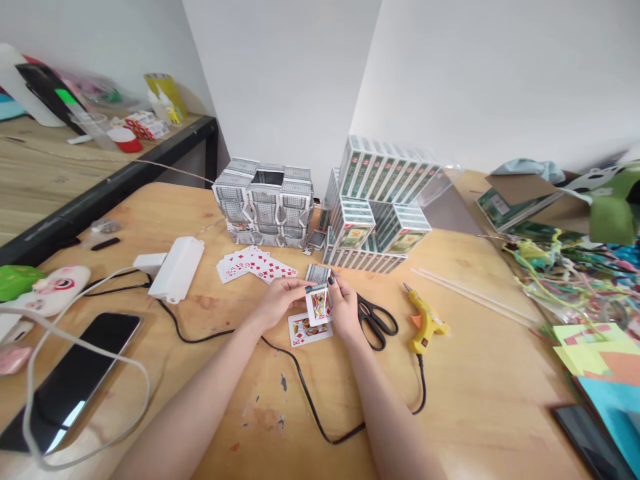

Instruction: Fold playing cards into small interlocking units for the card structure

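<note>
Between my two hands is a playing card [319, 307], a red face card with a folded patterned part above it. My left hand [283, 300] pinches its left edge, and my right hand [345, 307] grips its right side. Beneath it a king of diamonds [303, 333] lies face up on the table. Black-handled scissors [377, 320] rest just right of my right hand. Spread red cards [255, 264] lie beyond my left hand. Behind them stands a block built of folded cards [265, 207], with a dark opening on top.
Stacked card boxes [380, 200] stand at the back centre. A yellow glue gun [425, 323] lies to the right, its black cable [320, 427] looping under my forearms. White sticks [475, 297], a white power box [177, 270], a tablet [75, 373] and craft scraps [565, 280] surround the workspace.
</note>
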`<action>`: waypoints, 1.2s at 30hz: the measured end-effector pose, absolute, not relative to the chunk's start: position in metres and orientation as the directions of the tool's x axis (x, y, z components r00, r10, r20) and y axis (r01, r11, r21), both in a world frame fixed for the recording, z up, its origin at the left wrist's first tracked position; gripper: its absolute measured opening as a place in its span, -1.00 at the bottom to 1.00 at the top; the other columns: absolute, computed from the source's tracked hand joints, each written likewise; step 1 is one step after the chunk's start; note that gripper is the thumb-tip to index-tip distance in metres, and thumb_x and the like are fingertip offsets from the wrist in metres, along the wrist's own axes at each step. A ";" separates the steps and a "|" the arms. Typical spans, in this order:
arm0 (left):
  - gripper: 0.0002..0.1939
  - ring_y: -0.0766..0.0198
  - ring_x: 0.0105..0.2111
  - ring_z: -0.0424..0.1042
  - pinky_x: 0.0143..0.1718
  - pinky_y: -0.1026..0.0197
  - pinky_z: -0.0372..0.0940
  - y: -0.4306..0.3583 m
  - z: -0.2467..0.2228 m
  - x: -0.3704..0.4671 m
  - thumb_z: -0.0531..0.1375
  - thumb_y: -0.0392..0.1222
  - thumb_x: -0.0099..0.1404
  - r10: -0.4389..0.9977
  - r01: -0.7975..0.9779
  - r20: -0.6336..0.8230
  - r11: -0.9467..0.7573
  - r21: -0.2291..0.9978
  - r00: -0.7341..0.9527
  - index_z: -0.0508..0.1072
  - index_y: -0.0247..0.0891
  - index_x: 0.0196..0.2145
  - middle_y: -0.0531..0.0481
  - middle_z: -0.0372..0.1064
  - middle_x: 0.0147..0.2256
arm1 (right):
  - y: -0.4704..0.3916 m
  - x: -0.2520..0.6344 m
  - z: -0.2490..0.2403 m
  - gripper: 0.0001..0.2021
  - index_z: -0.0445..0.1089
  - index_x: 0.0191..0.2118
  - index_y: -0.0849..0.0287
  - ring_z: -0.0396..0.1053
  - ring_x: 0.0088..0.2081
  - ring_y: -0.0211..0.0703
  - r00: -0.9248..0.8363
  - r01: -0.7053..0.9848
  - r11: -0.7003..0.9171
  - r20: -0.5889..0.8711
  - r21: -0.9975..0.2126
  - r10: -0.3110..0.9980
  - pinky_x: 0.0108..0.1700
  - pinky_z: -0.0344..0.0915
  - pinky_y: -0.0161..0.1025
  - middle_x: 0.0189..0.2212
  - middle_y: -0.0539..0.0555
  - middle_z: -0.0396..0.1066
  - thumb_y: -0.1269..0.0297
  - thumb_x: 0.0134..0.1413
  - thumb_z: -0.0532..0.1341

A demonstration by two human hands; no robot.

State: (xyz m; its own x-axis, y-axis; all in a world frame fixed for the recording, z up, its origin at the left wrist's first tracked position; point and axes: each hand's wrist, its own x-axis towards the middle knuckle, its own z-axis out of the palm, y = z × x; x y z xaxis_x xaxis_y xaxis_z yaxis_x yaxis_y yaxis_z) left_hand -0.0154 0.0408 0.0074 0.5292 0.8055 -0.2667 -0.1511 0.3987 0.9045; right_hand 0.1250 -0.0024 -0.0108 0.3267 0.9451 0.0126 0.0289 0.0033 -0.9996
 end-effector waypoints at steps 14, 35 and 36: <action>-0.82 0.33 -0.47 0.43 -0.47 0.33 0.34 0.062 0.004 -0.035 0.31 -0.31 -0.06 0.899 -0.416 -0.270 0.404 0.815 0.344 0.45 -0.35 -0.43 -0.03 0.46 -0.43 | -0.002 0.129 -0.001 -0.68 0.31 -0.45 0.19 0.12 -0.69 -0.34 0.111 -0.197 -0.083 -0.107 -0.977 0.988 -0.61 0.08 -0.35 -0.69 -0.08 0.22 0.01 0.02 0.08; -0.78 0.23 -0.34 0.43 -0.27 0.12 0.39 0.065 -0.006 -0.024 0.28 -0.20 -0.05 0.974 -0.270 -0.165 0.203 0.941 0.156 0.34 -0.33 -0.46 0.03 0.37 -0.42 | -0.021 0.131 0.039 -0.63 0.33 -0.33 0.19 0.24 -0.14 0.08 0.004 0.901 -0.092 -0.204 -0.424 0.979 -0.20 0.11 -0.11 -0.24 0.19 0.32 0.32 -0.40 0.39; -0.78 0.23 -0.35 0.42 -0.28 0.14 0.39 0.064 -0.005 -0.024 0.28 -0.18 -0.05 0.974 -0.254 -0.165 0.201 0.946 0.156 0.33 -0.33 -0.48 0.04 0.36 -0.44 | -0.020 0.134 0.037 -0.74 0.32 -0.39 0.19 0.29 -0.24 0.00 -0.011 0.864 -0.083 -0.183 -0.496 0.983 -0.26 0.13 -0.17 -0.33 0.15 0.36 0.34 -0.31 0.34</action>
